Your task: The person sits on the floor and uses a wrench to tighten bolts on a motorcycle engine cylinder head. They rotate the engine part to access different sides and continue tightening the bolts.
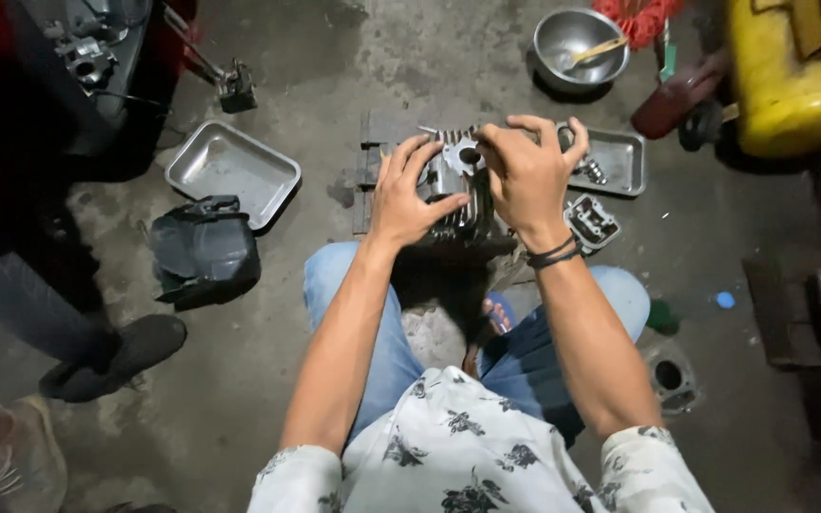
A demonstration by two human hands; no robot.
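Both hands on a finned metal engine cylinder [458,190] that sits on the concrete floor [353,313] just ahead of the person's knees. L hand [409,198] wraps the cylinder's left side, fingers spread over the fins, thumb pointing across the front — grasping it. R hand [527,171] lies over the top right of the cylinder w/ fingers curled down at the upper face, near the round bore; whether it pinches some small part there, can't tell. Black bands on the R wrist. Just right of the cylinder: a shallow rectangular metal tray [620,161] w/ small parts in it, and a small grey engine cover [592,221] next to the R forearm. Further back, a round steel bowl [577,43] w/ a stick in it. To the left, well apart, an empty-looking square metal tray [232,169] and a black plastic housing [203,249] — beside that, someone else's dark shoe [116,356].
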